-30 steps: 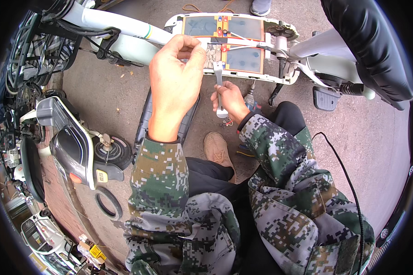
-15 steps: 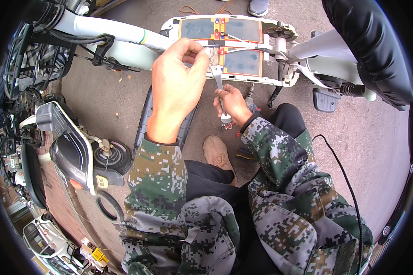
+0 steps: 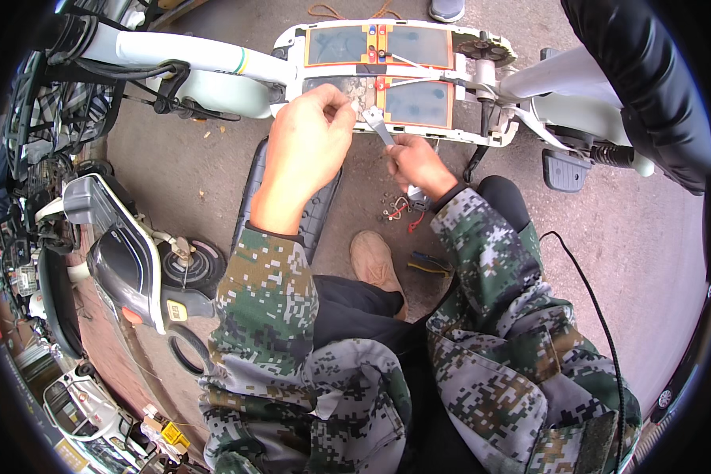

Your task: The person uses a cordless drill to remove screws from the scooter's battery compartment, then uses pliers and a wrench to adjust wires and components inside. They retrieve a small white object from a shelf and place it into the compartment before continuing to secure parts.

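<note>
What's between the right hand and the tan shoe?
In the head view, a small tangle of wires, some red, lies between the right hand, which holds a grey metal tool, and the tan shoe.

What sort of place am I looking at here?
Probably an outdoor roadside repair spot for electric two-wheelers: a white two-wheeler has its batteries exposed, a loose tyre lies on the ground, and a grey-and-black scooter is off to the left.
</note>
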Action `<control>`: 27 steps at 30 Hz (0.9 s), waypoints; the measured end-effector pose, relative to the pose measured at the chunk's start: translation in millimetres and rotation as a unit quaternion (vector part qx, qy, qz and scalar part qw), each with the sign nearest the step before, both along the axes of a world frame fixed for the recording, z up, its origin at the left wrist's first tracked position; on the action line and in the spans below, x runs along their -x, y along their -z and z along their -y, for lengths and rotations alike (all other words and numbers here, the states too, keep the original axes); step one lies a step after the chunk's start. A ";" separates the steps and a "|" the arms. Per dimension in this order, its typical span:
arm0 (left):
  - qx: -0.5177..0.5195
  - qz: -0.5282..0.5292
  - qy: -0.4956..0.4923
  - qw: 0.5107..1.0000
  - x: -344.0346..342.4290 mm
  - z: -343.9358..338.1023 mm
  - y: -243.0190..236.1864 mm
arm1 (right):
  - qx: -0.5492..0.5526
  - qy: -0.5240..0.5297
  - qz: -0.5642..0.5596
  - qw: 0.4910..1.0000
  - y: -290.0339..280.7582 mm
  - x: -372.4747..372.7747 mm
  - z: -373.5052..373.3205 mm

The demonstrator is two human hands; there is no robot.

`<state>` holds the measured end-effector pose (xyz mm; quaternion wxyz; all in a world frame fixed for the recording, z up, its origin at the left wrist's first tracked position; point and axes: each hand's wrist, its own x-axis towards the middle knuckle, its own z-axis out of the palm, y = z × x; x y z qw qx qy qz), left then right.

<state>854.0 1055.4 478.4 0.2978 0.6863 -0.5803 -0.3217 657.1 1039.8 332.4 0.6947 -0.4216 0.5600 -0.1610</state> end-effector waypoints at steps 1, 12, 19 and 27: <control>0.006 0.011 0.015 1.000 -0.6 0.3 1.6 | 0.003 -0.030 0.004 1.000 -2.6 8.0 8.6; -0.140 0.086 0.204 0.965 -5.1 -5.4 9.7 | 0.027 -0.080 -0.016 0.996 -4.8 29.5 12.3; -0.165 0.081 0.228 0.956 -2.5 -14.3 13.2 | 0.213 -0.119 -0.154 0.957 14.8 22.3 8.1; -0.170 0.102 0.260 0.945 12.9 -12.9 11.6 | 0.255 -0.131 -0.208 0.935 25.6 17.3 6.2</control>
